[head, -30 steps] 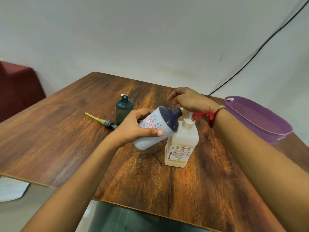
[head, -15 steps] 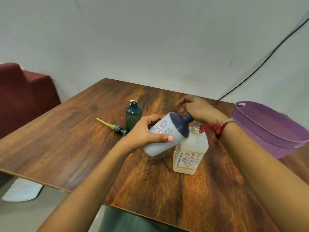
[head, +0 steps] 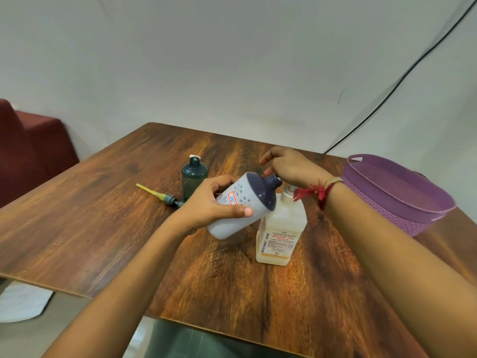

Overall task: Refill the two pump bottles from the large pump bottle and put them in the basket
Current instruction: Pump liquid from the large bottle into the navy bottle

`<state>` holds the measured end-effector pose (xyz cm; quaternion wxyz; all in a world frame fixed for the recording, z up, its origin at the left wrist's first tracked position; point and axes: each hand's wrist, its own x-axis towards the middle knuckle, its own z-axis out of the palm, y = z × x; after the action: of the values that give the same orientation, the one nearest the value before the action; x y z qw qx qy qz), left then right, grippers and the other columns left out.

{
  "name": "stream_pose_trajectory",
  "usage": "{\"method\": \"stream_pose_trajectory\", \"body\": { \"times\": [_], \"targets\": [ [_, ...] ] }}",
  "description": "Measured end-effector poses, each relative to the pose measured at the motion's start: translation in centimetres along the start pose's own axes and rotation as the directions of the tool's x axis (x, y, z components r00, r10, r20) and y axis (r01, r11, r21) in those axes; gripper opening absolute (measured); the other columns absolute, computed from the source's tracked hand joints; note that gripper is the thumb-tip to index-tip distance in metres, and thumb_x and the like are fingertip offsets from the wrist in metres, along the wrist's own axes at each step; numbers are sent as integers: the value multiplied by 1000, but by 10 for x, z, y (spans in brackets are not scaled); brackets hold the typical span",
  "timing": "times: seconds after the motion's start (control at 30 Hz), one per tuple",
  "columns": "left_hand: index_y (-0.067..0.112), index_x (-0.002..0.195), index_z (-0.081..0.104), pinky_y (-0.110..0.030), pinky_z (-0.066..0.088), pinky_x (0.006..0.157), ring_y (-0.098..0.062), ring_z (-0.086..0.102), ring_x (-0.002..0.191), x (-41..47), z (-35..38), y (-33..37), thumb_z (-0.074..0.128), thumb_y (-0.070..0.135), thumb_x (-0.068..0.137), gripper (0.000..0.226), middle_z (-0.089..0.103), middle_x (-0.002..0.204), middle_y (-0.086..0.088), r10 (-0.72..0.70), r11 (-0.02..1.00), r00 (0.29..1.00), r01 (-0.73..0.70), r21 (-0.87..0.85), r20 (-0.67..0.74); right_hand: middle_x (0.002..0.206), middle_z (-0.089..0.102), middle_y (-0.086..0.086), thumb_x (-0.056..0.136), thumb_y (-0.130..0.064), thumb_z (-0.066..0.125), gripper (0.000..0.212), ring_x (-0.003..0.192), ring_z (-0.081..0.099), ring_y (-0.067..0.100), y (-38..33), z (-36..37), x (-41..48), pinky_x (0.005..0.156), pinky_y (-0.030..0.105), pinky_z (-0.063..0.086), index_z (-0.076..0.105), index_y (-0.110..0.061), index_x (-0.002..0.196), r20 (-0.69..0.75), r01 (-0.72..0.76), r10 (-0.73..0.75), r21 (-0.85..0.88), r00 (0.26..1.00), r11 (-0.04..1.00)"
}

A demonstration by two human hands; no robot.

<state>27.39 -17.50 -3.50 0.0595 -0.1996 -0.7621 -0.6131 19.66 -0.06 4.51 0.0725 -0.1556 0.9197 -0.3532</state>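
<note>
1. The left hand (head: 206, 205) has fingers and thumb clamped round the white bottle (head: 240, 210). It holds the bottle tilted above the middle of the table (head: 90, 215), open neck up at the top of the large pump bottle (head: 281, 228). If the neck drifts off the spout, liquid lands on the wood.
2. The right hand (head: 291, 166) lies over the hidden pump head, fingers loosely spread. I cannot tell whether they hook round it. A skewed push could topple the free-standing large bottle.
3. Tilted this far, the white bottle may spill back as it fills.
4. The green bottle (head: 194, 177) stands toward the far edge with a loose pump (head: 160, 195) just beside it, so a careless left forearm could knock either.
5. The basket (head: 387, 210) sits at the right edge.
</note>
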Motion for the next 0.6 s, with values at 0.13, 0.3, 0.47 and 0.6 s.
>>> {"method": "stream_pose_trajectory", "body": {
  "times": [0.13,0.3,0.47,0.6],
  "targets": [
    [18,100,62,-19,51,63,-10,65,79,-2,1,-2,74,45,58,51,67,88,7,2,1000,1000,-2,2,-3,82,62,4,90,0,34,34,89,59,20,-2,-5,5,81,33,48,58,-23,84,3,-17,17,81,1000,997],
    [14,100,62,-19,50,63,-10,65,79,-1,1,-3,74,46,57,55,67,88,7,-2,1000,1000,2,6,-16,89,62,3,89,0,35,32,85,57,17,7,5,2,69,28,45,55,-23,98,-51,-10,16,113,999,994],
    [16,97,62,-19,50,62,-10,65,77,-2,1,-3,74,46,56,52,67,86,6,1,1000,1000,-1,4,-13,96,63,6,87,5,34,38,88,55,20,0,-4,5,80,34,47,53,-23,103,-50,-8,15,137,999,991],
    [13,97,62,-20,50,62,-11,64,77,-2,2,-5,75,46,55,54,66,86,4,-7,1000,1000,7,0,-23,103,61,9,85,6,37,40,81,55,20,2,0,1,71,33,47,51,-24,107,-66,27,-19,112,998,993]
  ]
}}
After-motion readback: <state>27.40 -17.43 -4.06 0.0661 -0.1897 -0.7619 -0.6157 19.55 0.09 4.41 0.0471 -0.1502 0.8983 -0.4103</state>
